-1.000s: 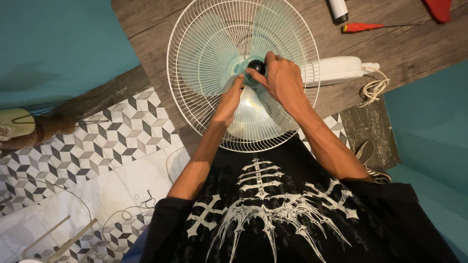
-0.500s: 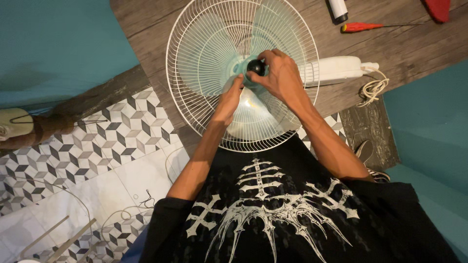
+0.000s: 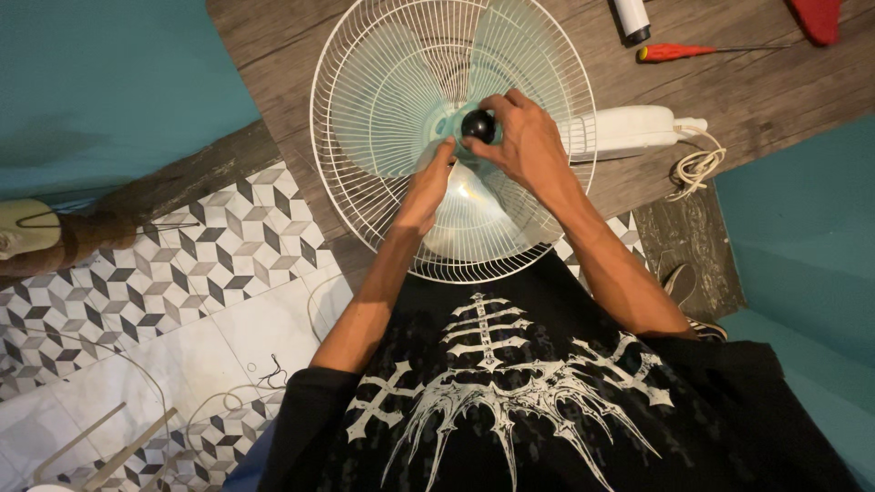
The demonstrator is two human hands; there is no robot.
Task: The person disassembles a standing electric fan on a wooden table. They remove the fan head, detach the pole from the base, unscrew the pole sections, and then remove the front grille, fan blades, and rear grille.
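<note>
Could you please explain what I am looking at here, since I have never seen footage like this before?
The picture comes from a camera worn on a person's head, looking down at their own bare hands. On the wooden floor lies a white fan with its wire guard facing up. The right hand has its grip on the black knob at the hub, while the left hand steadies a pale blade. A red screwdriver and the coiled cord lie nearby.
</note>
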